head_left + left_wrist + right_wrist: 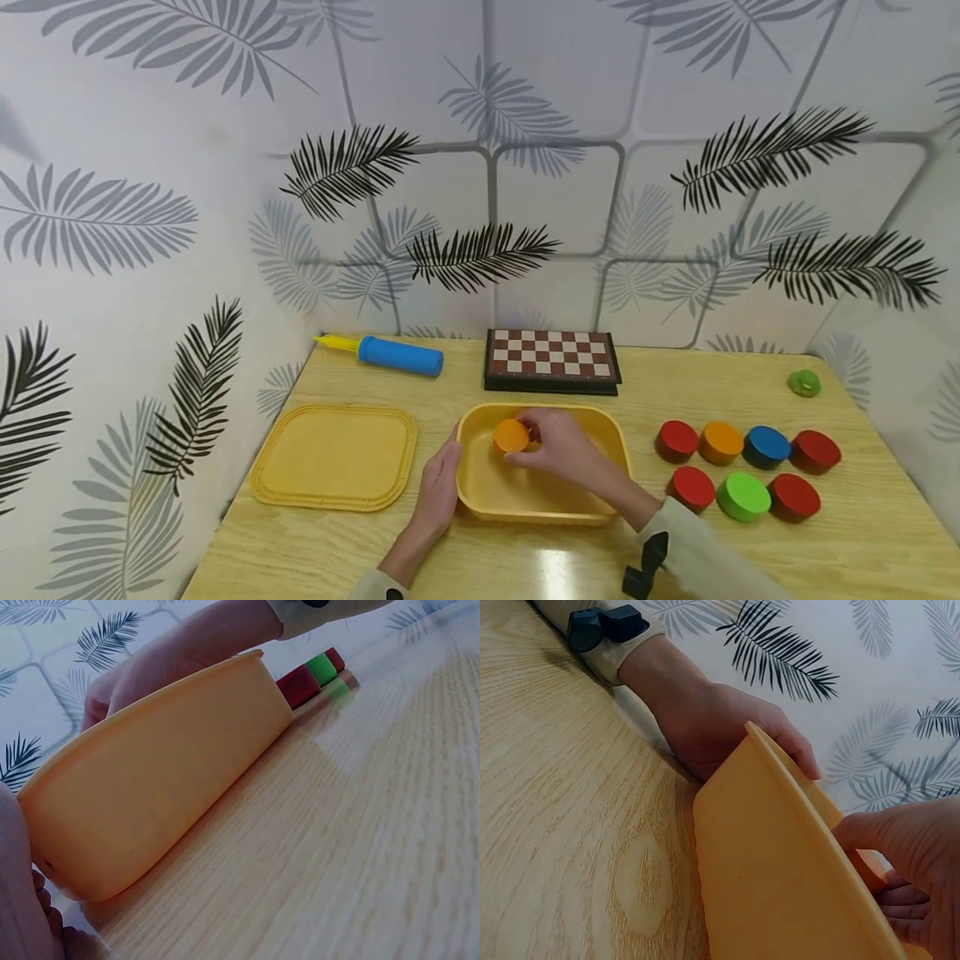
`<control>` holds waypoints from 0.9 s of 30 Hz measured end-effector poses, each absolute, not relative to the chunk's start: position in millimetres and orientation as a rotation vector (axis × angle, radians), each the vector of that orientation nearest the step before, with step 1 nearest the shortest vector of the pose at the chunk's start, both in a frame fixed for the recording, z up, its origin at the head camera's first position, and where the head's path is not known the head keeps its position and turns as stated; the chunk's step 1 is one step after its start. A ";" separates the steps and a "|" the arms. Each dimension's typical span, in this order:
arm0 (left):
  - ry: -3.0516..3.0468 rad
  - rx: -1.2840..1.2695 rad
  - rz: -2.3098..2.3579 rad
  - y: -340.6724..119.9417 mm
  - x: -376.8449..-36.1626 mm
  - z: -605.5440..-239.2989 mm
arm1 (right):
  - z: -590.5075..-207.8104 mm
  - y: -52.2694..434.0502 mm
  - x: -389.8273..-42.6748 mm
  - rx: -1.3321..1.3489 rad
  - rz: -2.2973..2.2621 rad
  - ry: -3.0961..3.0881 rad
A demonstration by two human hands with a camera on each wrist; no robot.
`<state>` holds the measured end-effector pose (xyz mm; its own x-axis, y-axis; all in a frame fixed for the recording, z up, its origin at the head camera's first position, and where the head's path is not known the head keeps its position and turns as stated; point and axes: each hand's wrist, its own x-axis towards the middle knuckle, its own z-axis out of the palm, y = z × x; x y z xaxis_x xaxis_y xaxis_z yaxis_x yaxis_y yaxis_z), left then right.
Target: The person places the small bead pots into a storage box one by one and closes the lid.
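Observation:
A yellow plastic tub (551,517) stands in the middle of the table. My left hand (438,483) holds its left end from outside, the thumb at the rim; in the left wrist view its fingers curl low by the tub's corner. Inside the tub, toward the left, my right hand (558,446) pinches a short orange cylinder (511,436) between thumb and fingers. In the right wrist view the tub wall (772,855) hides most of that cylinder, and only a strip of it shows by the fingers. Whether it touches the tub floor I cannot tell.
Red, orange, blue and green cylinders (744,497) stand in two rows at right. A yellow lid (337,457) lies at left. Behind are a blue hand pump (401,356) and a chessboard box (551,358). A small green object (805,382) sits far right.

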<state>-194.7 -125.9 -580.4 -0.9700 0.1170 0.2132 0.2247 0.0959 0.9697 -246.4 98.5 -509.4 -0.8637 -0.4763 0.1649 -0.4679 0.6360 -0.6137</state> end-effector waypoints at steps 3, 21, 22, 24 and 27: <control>-2.281 -0.305 -2.039 -124.2 -191.8 -580.1 | -512.9 91.5 -249.3 -0.834 -1.028 2.809; -2.297 -0.272 -2.006 -123.9 -191.2 -578.4 | -520.7 70.4 -257.1 -0.841 -1.007 2.785; -2.305 -0.261 -1.996 -123.9 -191.4 -577.7 | -520.8 70.2 -257.3 -0.842 -1.015 2.787; -2.325 -0.248 -1.958 -123.7 -191.9 -576.3 | -520.2 70.0 -257.6 -0.828 -1.036 2.782; -2.346 -0.217 -1.903 -123.4 -192.9 -574.3 | -519.9 69.8 -258.7 -0.802 -1.065 2.776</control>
